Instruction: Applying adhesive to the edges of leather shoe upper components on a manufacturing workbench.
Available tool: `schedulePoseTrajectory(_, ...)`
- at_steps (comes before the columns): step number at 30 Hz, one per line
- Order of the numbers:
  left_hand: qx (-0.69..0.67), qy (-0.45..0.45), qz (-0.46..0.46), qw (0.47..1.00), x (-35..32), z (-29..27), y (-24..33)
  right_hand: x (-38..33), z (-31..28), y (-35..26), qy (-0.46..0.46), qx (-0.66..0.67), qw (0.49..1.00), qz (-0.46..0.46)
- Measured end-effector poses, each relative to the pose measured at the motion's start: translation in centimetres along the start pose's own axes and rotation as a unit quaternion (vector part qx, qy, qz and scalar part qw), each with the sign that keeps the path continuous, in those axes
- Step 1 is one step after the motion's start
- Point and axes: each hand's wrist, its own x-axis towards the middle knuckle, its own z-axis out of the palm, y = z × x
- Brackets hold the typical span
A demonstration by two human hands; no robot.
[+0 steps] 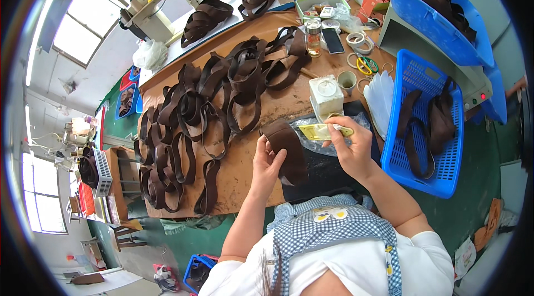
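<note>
My left hand grips a dark brown strap, its fingers closed at the strap's left edge and the strap curving down over the dark work mat. In my right hand is a flat, yellowish glue brush, its broad end pointing left toward the strap with a small gap between them. Just beyond the brush stands a white square glue bottle with crusted sides. A clear plastic sheet lies on the black mat, under and behind the brush.
Rows of brown straps cover the table's left side. A blue basket with straps stands at the right. Behind the bottle are a cup, scissors, a phone, a glass jar and tape rolls.
</note>
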Motion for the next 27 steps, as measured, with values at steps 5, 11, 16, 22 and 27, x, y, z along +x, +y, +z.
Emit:
schedulePoseTrajectory(5,-0.003,-0.032,0.001,0.999,-0.2,0.9,1.5,0.8,0.4,0.7,0.002,-0.022,1.0,0.012)
schedulePoseTrajectory(11,-0.035,-0.013,-0.035,0.999,-0.3,0.7,1.1,0.1,0.4,0.3,-0.032,-0.053,0.998,-0.008)
schedulePoseTrajectory(16,-0.127,0.003,-0.084,0.988,0.2,0.6,2.3,-2.2,-0.1,0.1,-0.083,-0.098,0.984,-0.12)
schedulePoseTrajectory(22,-0.221,0.003,-0.115,0.968,0.8,-1.0,2.2,-4.4,-0.9,0.1,-0.115,-0.107,0.973,-0.171)
schedulePoseTrajectory(27,-0.218,-0.039,-0.167,0.961,0.8,-3.2,0.7,-3.3,-1.8,-0.3,-0.074,-0.079,0.983,-0.147)
